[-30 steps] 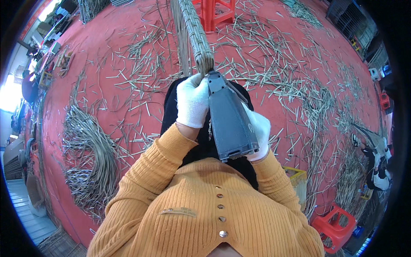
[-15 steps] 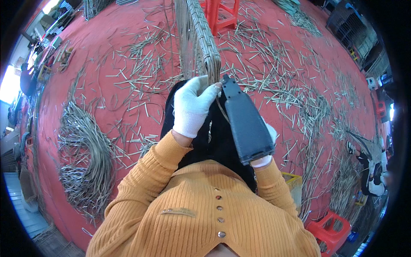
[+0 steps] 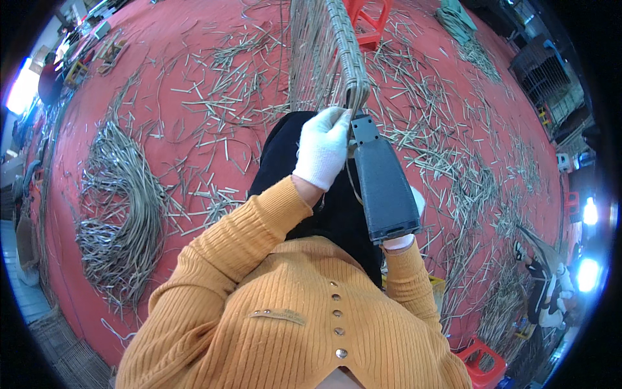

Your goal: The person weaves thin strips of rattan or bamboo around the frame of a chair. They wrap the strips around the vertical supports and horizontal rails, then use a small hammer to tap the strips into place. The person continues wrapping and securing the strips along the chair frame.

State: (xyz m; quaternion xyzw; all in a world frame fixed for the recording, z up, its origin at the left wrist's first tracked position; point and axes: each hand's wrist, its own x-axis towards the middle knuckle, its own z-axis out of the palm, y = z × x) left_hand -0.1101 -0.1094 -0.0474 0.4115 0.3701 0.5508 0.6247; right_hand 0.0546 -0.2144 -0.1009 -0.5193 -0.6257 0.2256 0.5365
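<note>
You have one woven panel (image 3: 330,58) in front of you, standing up from the red floor (image 3: 194,78) and running off the top edge, so its full height is cut off. One dark stapler-like tool (image 3: 383,185) points its narrow nose at the panel's lower rounded edge, its wide butt end toward your chest. Two red stools are in view: one (image 3: 372,19) behind the panel, partly hidden by it, and one (image 3: 479,360) at the lower right, cut by the dark rim. One big bundle of cane strips (image 3: 123,207) lies curled on the floor to your left, and loose cut strips are scattered all over the floor, too many to count. A yellow crate (image 3: 435,288) peeks out beside your right elbow, mostly hidden by the sleeve.

Your left hand (image 3: 322,148), in a white glove, is raised with the wrist bent, fingers curled and closed at the bottom edge of the panel, just beside the tool's nose; whether it pinches a strip or the rim itself is hard to make out. Your right hand (image 3: 409,220) is almost wholly hidden under the tool: only a bit of white glove shows at its side and below its butt end. It carries the tool from beneath, but you cannot tell how its fingers are set. Both orange sleeves come up from the lower edge, elbows bent, over your dark lap.
</note>
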